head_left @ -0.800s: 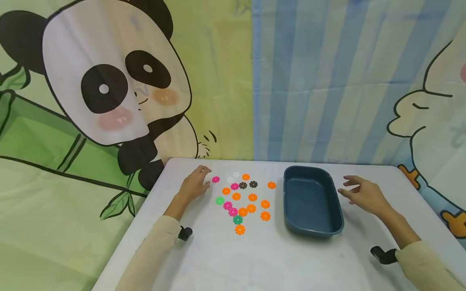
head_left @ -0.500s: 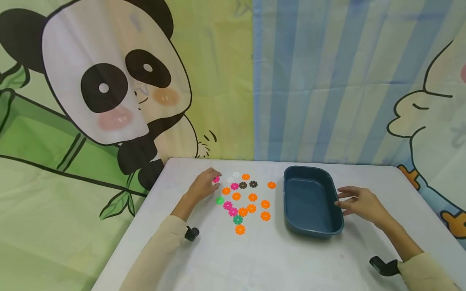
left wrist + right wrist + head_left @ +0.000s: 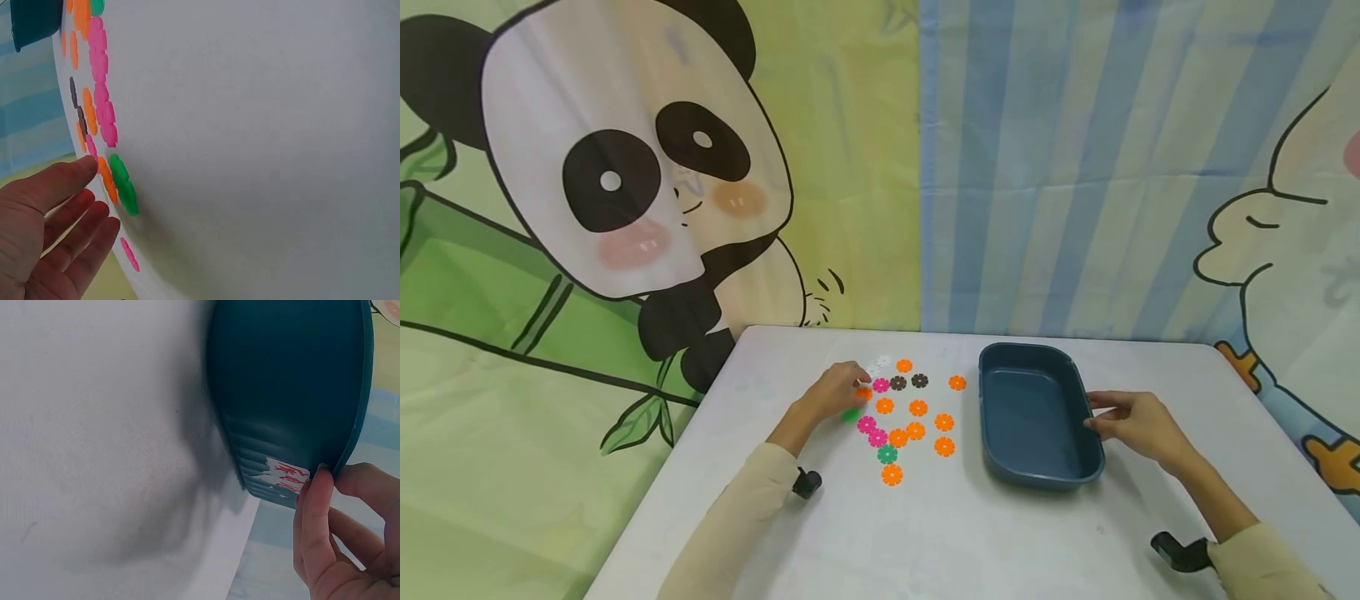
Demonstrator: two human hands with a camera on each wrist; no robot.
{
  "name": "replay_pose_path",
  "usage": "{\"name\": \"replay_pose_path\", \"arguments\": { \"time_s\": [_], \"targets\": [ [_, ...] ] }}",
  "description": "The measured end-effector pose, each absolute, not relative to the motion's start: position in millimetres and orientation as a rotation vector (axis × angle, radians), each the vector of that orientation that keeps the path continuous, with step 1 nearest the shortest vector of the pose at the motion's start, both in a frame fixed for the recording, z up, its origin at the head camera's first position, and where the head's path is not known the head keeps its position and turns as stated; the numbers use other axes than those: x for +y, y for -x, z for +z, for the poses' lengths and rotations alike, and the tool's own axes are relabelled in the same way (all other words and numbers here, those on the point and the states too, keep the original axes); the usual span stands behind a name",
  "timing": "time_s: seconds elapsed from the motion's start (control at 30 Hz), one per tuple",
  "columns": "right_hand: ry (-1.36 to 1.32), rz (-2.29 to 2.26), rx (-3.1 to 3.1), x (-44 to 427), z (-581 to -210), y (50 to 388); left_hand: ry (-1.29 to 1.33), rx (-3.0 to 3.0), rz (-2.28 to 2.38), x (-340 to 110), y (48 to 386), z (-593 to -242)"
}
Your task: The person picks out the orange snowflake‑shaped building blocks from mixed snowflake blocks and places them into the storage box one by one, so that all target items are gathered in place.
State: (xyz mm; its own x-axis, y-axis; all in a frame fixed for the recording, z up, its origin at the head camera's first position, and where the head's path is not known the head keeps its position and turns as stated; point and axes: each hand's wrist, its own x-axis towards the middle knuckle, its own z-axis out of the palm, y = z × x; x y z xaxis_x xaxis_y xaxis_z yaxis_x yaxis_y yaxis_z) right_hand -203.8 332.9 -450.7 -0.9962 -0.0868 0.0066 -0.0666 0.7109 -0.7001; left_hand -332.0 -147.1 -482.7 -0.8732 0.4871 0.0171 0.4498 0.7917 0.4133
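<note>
My left hand [image 3: 837, 390] hovers at the left edge of the flower-shaped pieces, fingers bent loosely, and partly covers an orange piece [image 3: 864, 394] and a light green piece [image 3: 851, 414]. In the left wrist view, the thumb and fingers of this hand [image 3: 56, 219] are apart, and a pink piece [image 3: 130, 254] lies beyond them. My right hand [image 3: 1142, 421] pinches the right rim of the dark blue tray [image 3: 1037, 417]. In the right wrist view, the thumb and fingers of that hand [image 3: 344, 537] are on either side of the rim, by a torn label [image 3: 286, 475].
Orange, pink, brown, white and green pieces lie flat on the white table [image 3: 1000, 542], left of the tray. A dark green piece [image 3: 887, 454] is near the front of the group. Behind the table hangs a printed curtain [image 3: 850, 167] with a panda.
My left hand has moved right and towards me, over the left edge of the pieces. My right hand has moved from beside the tray onto its rim.
</note>
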Motion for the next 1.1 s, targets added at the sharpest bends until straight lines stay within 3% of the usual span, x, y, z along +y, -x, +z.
{"name": "replay_pose_path", "arguments": {
  "time_s": [1.1],
  "targets": [
    [0.063, -1.215, 2.855, 332, -455, 198, -0.703, 2.857, 0.746, -139, 341, -489]
  ]
}}
